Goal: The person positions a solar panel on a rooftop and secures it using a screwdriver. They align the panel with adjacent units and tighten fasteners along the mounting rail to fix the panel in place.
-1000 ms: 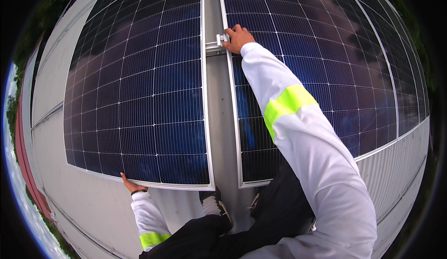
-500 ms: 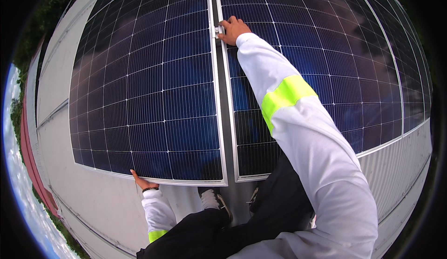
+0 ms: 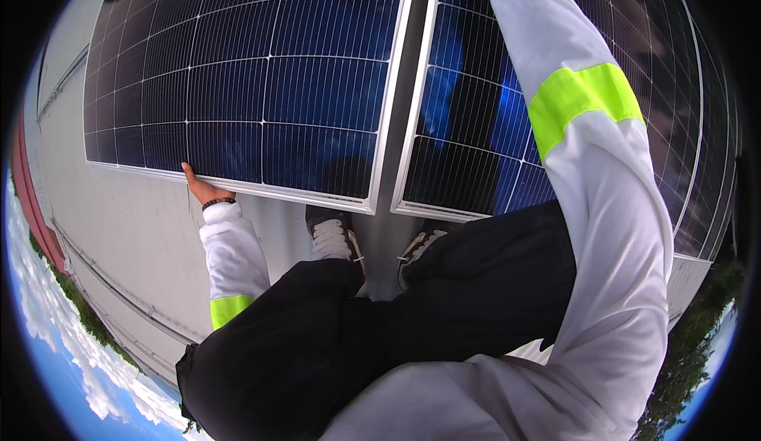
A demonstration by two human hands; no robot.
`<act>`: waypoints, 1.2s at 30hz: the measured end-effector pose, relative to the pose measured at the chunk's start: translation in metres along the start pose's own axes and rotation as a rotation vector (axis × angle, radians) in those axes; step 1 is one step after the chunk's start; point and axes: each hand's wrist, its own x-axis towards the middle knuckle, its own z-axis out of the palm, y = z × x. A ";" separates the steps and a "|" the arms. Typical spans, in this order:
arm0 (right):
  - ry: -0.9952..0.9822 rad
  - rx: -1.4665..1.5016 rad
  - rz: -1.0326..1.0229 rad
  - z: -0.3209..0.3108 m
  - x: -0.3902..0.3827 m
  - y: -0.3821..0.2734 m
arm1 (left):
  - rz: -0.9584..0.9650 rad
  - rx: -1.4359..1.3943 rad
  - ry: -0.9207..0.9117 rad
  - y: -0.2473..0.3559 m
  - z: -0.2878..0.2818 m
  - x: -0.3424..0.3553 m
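Observation:
My left hand point(image 3: 204, 185) grips the lower edge of the left solar panel point(image 3: 238, 92), its thumb over the silver frame and the other fingers hidden underneath. My right arm point(image 3: 602, 171), in a white sleeve with a yellow-green band, reaches up over the right solar panel point(image 3: 468, 147); the hand itself lies beyond the top of the picture. The two panels lie side by side, with a narrow dark gap between their frames. The metal bracket from earlier is out of sight.
My shoes point(image 3: 329, 239) stand on the pale metal roof point(image 3: 135, 219) just below the panels, my dark-trousered legs bent close under the camera. A conduit or rail point(image 3: 103, 258) runs along the roof at left, with a red roof strip point(image 3: 32, 211), trees and sky past it.
The left panel has moved right with my left hand, narrowing the gap. The view has then tilted down, carrying my right hand and the bracket out of the top of the picture.

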 end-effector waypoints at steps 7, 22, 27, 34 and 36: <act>-0.031 -0.149 -0.068 -0.020 -0.025 -0.011 | 0.007 -0.071 -0.017 -0.029 0.032 -0.062; 0.018 -0.239 -0.209 -0.085 -0.092 -0.005 | 0.261 -0.377 0.600 -0.032 -0.025 -0.050; 0.014 -0.321 -0.244 -0.092 -0.104 -0.011 | 0.267 -0.335 0.269 -0.034 0.012 -0.051; -0.062 -0.257 -0.320 -0.103 -0.105 -0.073 | 0.213 -0.389 0.213 -0.041 -0.016 -0.048; -0.114 -0.270 -0.334 -0.101 -0.105 -0.087 | 0.217 -0.439 0.183 -0.037 -0.015 -0.039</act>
